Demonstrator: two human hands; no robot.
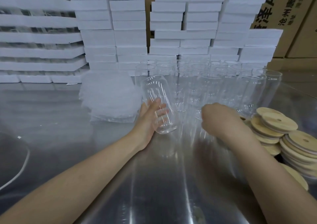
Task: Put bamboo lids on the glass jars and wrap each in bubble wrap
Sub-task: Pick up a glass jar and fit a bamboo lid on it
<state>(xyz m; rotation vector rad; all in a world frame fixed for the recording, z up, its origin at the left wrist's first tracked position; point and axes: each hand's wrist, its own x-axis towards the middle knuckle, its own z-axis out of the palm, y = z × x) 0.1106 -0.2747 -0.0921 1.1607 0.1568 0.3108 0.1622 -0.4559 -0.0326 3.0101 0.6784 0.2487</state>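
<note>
Currently: left hand has a jar, right grip unclear

Head view only. Left hand (152, 117) grips one glass jar (158, 101), fingers (161, 107) curled round its lower half and visible through the glass. The jar is tilted, base at the palm. Right hand (217, 115) shows its back, fingers hidden, so I can't tell if they're clenched or loose. Standing jars (214, 83) sit just beyond both sets of fingers. Bubble wrap (109, 100) is stacked just left of the left fingers. Bamboo lids (274, 125) are piled right of the right hand. Foam boxes (130, 34) are stacked behind, all on a steel table (60, 120).
</note>
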